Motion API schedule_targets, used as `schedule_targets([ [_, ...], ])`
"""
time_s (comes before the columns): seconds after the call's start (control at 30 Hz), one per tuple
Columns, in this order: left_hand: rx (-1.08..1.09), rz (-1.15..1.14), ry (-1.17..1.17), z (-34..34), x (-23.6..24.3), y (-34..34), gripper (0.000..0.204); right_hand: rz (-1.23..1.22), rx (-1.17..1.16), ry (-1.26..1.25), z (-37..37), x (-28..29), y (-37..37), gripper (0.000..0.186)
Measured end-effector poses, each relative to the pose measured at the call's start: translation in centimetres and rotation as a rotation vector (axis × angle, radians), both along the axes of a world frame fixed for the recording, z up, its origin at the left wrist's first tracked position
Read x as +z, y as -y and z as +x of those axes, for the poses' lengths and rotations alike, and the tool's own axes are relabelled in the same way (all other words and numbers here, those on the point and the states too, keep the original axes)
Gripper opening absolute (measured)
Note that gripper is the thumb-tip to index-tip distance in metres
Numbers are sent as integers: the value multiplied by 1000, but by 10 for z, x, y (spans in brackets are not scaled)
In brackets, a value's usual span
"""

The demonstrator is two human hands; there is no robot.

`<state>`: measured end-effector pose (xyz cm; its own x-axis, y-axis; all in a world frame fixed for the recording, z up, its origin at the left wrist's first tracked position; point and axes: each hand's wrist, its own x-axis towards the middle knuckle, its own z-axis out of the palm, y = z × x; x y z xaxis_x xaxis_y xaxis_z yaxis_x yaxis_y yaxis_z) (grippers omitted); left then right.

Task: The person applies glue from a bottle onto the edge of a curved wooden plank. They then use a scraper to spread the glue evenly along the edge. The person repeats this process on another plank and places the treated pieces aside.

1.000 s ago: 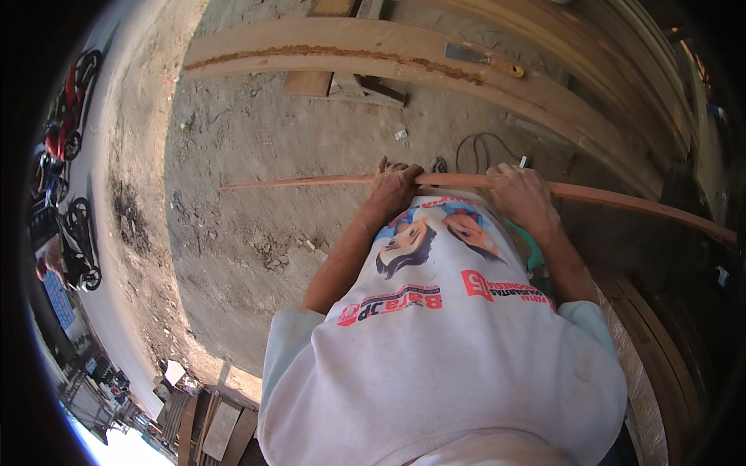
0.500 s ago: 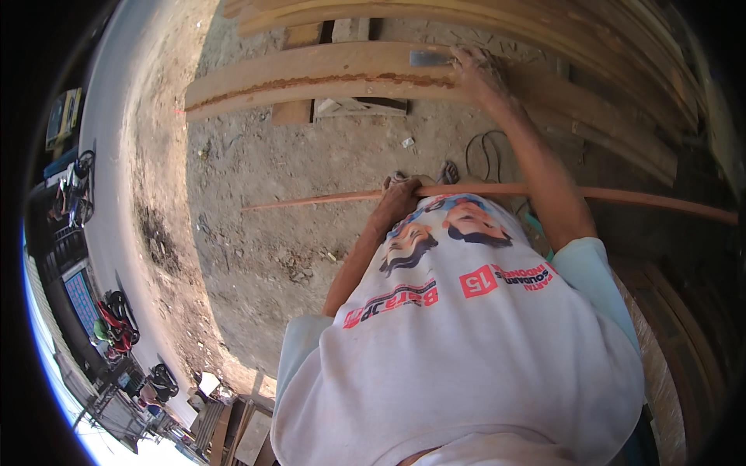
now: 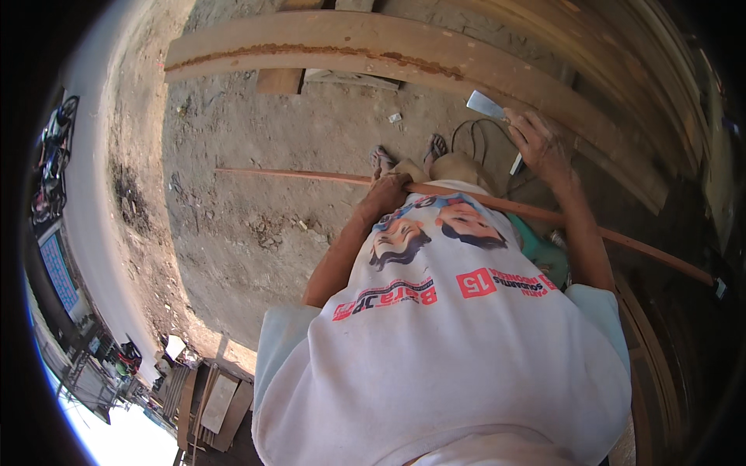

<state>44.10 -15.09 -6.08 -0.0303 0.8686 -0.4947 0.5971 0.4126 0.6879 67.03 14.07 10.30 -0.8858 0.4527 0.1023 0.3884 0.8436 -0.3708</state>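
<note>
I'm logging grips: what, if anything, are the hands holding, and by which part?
The left hand grips the wooden strip partway along its length; the right hand holds the putty knife by its handle.

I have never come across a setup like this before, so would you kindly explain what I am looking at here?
There is no machine here: a person works bare-handed. The picture comes from a wide camera worn on the head and looking down, which is why straight edges bend near the rim. Its left is the person's left.

The left hand grips a long, thin wooden strip that runs across in front of the body. The right hand holds a scraper, its flat blade pointing away from the fingers.

Beyond the hands, a wide board with a rough brown streak along it lies above the bare ground. Below it you see sandalled feet.
</note>
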Motion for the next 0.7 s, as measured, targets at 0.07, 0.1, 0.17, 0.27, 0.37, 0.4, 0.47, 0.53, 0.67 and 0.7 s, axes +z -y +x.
schedule_targets([
  [0.07, 83, 26, 2, 5, 5, -3, 22, 14, 28, 8, 8, -8, -5, 41],
  [0.1, 118, 44, -29, 8, 4, -3, 22, 20, 56, -5, 7, -12, -8, 43],
  [0.17, 175, 75, -89, 16, -1, -4, 23, 21, 88, -16, -4, -19, -17, 45],
  [0.27, 216, 9, -37, 17, -1, -14, 24, -3, 96, -8, -22, -24, -21, 46],
  [0.37, 218, 68, -81, 23, 4, -17, 24, -6, 125, -58, -10, -32, -30, 47],
  [0.4, 247, 75, -103, 26, 2, -16, 23, -2, 135, -71, -3, -31, -31, 48],
  [0.47, 294, 91, -142, 33, -3, -13, 22, -9, 163, -75, -8, -31, -35, 49],
  [0.53, 282, 139, -123, 31, 2, -20, 23, -33, 190, -42, -27, -34, -35, 51],
  [0.67, 240, 70, -127, 31, -3, -26, 29, 43, 226, -78, -26, -39, -39, 50],
  [0.7, 265, 108, -147, 34, -5, -24, 27, 75, 233, -74, -25, -37, -40, 49],
])
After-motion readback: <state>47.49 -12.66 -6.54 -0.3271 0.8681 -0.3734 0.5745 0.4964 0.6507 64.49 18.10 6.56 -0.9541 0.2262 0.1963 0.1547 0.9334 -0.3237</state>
